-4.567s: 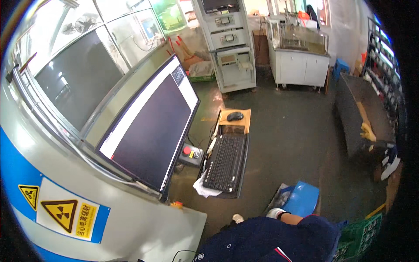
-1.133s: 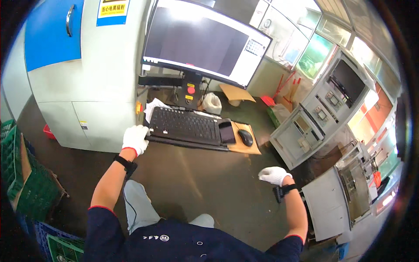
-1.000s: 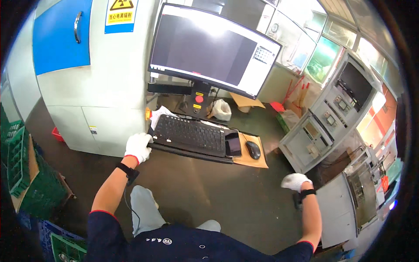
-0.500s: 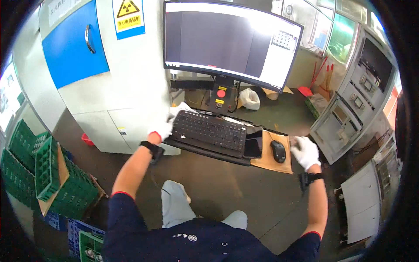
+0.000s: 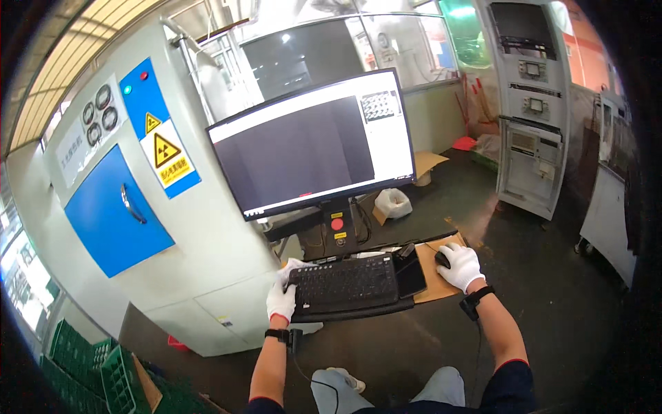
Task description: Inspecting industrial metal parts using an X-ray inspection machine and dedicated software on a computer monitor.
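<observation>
My right hand point(image 5: 460, 268), in a white glove, rests over a black computer mouse point(image 5: 443, 259), fingers curled round it. The mouse lies on a tan cardboard sheet point(image 5: 433, 284) at the right end of the keyboard tray. My left hand point(image 5: 281, 301), also gloved, holds the tray's left edge, beside the black keyboard point(image 5: 345, 283); part of its fingers is hidden. Between keyboard and cardboard lies a dark phone-like slab point(image 5: 409, 273). White crumpled material point(image 5: 296, 265) sits beyond the left hand. Above stands a lit monitor point(image 5: 303, 148) showing a dark grey panel and a small picture.
A large pale cabinet with a blue door point(image 5: 114, 214) and warning signs stands left. Under the monitor is a red button point(image 5: 337, 224). Green crates point(image 5: 117, 379) are stacked at lower left. A grey equipment rack point(image 5: 531, 131) stands right, and a white bag point(image 5: 393, 203) lies behind the tray.
My right hand has moved left from beside the cardboard onto the mouse. My left hand stays at the tray's left edge. The view has tilted up, showing more of the cabinet and windows.
</observation>
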{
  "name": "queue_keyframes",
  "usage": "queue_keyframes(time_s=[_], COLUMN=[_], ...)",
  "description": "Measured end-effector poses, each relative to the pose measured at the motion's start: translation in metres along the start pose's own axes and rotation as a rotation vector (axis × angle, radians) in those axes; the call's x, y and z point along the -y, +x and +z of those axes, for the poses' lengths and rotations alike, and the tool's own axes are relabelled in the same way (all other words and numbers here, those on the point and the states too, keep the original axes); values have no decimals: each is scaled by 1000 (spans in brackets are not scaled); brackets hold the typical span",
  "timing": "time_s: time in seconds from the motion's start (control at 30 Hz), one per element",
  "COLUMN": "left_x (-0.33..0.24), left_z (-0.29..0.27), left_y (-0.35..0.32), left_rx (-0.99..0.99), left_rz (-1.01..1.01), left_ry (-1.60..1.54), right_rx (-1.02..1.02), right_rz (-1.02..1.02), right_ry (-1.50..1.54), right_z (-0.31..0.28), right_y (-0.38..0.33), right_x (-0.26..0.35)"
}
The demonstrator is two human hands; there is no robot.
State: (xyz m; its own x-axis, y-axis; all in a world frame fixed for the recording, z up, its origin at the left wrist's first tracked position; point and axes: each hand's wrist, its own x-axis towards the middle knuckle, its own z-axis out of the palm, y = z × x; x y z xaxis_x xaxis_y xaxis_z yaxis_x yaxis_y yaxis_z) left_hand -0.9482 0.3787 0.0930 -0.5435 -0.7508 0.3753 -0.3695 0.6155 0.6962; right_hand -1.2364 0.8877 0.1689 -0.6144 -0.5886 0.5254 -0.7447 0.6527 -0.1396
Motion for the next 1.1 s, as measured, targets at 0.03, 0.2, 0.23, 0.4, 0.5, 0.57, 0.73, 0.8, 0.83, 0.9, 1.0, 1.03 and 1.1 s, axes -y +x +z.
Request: queue_keyframes(time_s=[0.03, 0.2, 0.23, 0.4, 0.5, 0.57, 0.73, 0.8, 0.83, 0.9, 1.0, 1.03, 1.1], left_x=[-1, -5, -2, -20, -20, -16, -16, -18, -18, -7, -5, -7, -3], left_z=[0, 14, 14, 7, 3, 2, 5, 7, 7, 7, 10, 11, 10], left_y=[2, -9, -8, -12, -12, -10, -6, -7, -8, -6, -6, -6, -5], left_rx=[-4, -5, -15, -1, 1, 13, 18, 25, 25, 14, 14, 19, 18], left_rz=[4, -59, -44, -25, -16, -31, -16, -20, -22, -17, -4, 2, 10], left_ry=[-15, -151, -150, -98, -99, -113, -141, -139, -147, -178, -182, -185, -173], right_rx=[-10, -19, -13, -46, -33, -27, -16, -21, -22, -26, -31, -32, -26], right_rz=[-4, -38, -42, -77, -81, -82, -78, -78, -80, -92, -92, -84, -64], right_ry=[-2, -15, -19, -40, -34, -30, -45, -53, -54, -40, -24, -23, -36], right_z=[0, -1, 1, 6, 6, 6, 7, 9, 10, 11, 11, 10, 7], right_y=[0, -1, -1, -2, 0, 1, 1, 0, 0, 2, 2, 2, 3], right_x=[0, -2, -2, -6, -3, -1, -4, -6, -6, -5, -5, -5, -2])
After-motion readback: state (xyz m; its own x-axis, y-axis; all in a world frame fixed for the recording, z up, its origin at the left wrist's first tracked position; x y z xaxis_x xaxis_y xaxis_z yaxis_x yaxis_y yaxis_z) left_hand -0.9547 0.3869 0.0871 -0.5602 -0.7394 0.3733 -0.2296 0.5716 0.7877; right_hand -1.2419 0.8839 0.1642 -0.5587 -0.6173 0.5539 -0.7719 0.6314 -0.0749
